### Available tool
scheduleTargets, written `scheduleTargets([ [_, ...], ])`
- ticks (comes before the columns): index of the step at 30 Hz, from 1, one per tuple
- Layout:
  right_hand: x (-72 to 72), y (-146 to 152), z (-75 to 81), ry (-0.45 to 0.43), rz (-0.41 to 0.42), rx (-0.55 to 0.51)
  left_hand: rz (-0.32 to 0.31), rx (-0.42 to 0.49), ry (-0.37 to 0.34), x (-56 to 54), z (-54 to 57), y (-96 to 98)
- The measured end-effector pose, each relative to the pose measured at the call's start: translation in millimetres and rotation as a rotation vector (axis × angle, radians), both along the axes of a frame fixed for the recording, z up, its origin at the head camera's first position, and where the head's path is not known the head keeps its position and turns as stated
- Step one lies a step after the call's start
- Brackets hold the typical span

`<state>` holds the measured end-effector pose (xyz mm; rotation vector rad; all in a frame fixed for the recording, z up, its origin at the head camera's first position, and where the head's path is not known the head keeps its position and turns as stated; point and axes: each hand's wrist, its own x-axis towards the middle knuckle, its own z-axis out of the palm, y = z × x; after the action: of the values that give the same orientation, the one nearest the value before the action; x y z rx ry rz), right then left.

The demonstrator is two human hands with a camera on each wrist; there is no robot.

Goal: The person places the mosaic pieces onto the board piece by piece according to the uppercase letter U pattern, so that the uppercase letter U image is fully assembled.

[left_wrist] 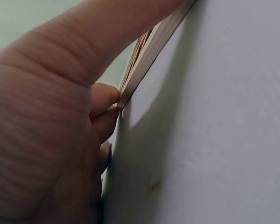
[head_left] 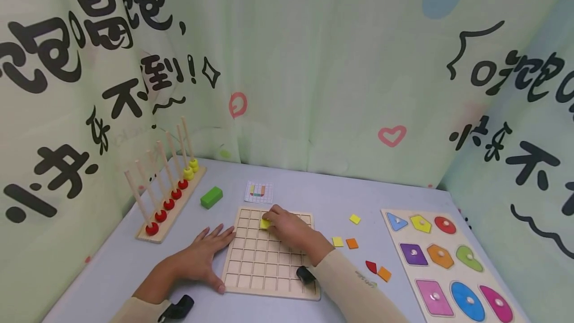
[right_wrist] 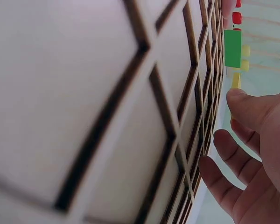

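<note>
A wooden grid board with grooved square cells lies flat on the table. Between thumb and fingertips, my right hand pinches a yellow square tile over the board's upper cells. In the right wrist view the same tile stands out beyond the thumb tip, with the other fingers loosely bent. My left hand is spread at the board's left side, fingertips at the upper edge and thumb at the lower left corner. Past the board's far edge is a small card printed with a coloured U shape.
Loose yellow tiles, orange tiles and a red piece lie right of the board. Farther right is a shape puzzle board. At left stand a peg rack with red and yellow beads and a green block.
</note>
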<state>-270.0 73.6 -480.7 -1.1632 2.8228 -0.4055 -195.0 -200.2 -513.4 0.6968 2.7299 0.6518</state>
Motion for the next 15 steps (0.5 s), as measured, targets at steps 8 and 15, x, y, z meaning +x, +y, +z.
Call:
scheduleTargets([
  [8, 0.0, -15.3, -3.1, 0.028, 0.01, 0.033, -0.009, -0.005, 0.013, 0.2, -1.4, 0.3],
  [15, -3.4, -24.7, -3.9, 0.034, 0.015, 0.019, -0.006, -0.007, 0.023, 0.4, 0.4, -0.1],
])
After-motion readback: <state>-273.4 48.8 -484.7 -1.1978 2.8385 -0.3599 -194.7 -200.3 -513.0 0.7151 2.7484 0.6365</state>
